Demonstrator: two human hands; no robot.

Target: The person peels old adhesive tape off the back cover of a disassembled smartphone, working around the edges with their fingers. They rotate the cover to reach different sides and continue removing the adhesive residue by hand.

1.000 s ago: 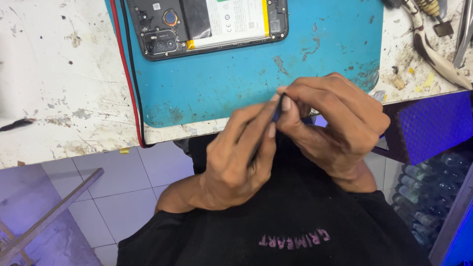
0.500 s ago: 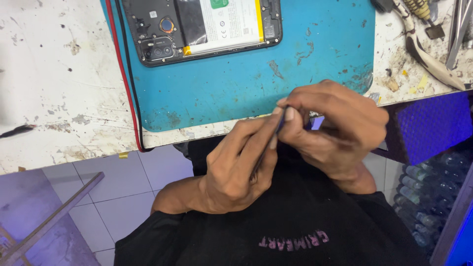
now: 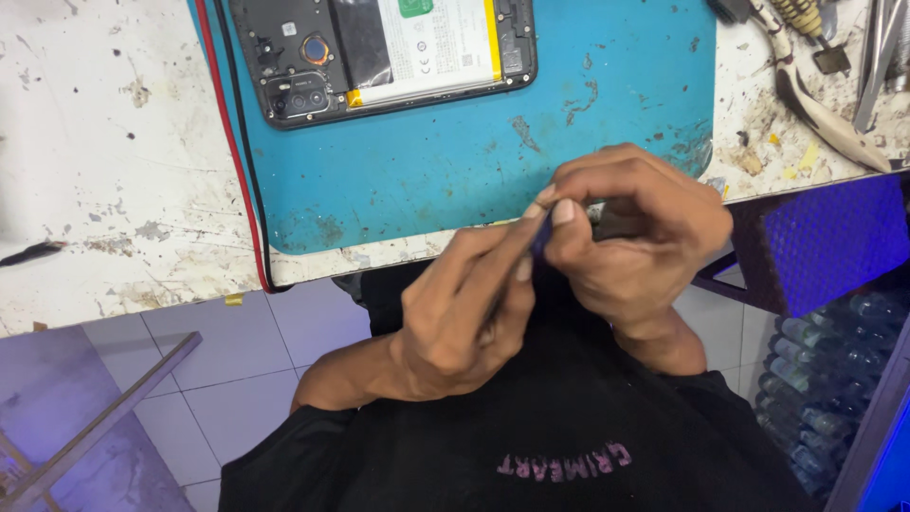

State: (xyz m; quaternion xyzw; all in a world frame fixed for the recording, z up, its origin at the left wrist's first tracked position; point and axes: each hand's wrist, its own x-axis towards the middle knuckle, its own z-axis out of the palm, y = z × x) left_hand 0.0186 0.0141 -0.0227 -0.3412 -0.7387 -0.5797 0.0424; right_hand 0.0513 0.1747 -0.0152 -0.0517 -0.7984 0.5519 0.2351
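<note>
Still both hands' fingers (image 3: pixel 561 210) pinched on small dark part (image 3: pixel 540 237); opened phone (image 3: pixel 389 52) shifted upward.

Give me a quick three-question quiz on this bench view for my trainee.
1. True or false: the opened phone lies on the blue mat.
2. Which cable runs nearer the mat's left edge: A red, B black?
3. What do the left hand and right hand hold together?

Key: 1 true. 2 B. 3 A small dark part, pinched between the fingertips; too hidden to identify.
</note>
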